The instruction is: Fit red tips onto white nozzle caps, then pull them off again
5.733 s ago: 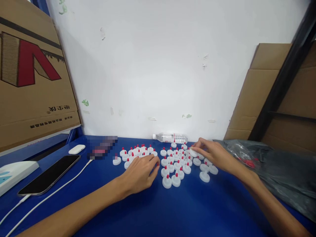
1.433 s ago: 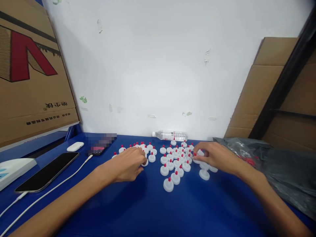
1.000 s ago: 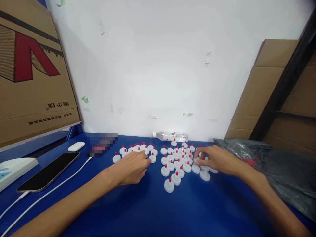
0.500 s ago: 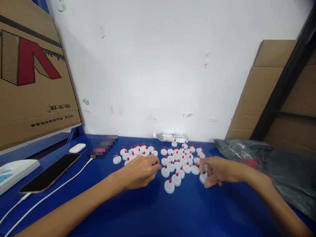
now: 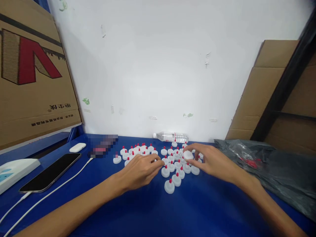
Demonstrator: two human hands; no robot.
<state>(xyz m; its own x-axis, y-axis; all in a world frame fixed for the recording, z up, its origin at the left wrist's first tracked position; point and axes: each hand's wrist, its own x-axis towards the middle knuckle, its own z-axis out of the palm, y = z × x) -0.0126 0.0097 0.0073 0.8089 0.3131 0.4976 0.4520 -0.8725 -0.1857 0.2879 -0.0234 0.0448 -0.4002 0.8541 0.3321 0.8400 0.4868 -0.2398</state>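
Observation:
White round plastic caps with small red tips stand on the blue table in two clusters. My right hand (image 5: 208, 160) pinches one white cap (image 5: 188, 155) between thumb and fingers, above the right cluster. The red tip of that cap does not show. My left hand (image 5: 143, 168) is closed, thumb and fingertips together, between the clusters; anything in its fingers is hidden. A red-tipped cap (image 5: 165, 171) stands just right of its fingertips, and another cap (image 5: 169, 186) is nearest to me. Part of the left cluster (image 5: 138, 151) is behind my left hand.
A clear bottle (image 5: 170, 136) lies along the white wall. To the left are a phone (image 5: 50, 172) with a white cable, a white case (image 5: 77, 147) and a white device (image 5: 14, 172). Grey plastic bags (image 5: 276, 181) lie at right. A cardboard box (image 5: 37, 98) stands at left.
My right hand has moved left and up from the table's right side, carrying a white cap over the right cluster. My left hand has barely shifted.

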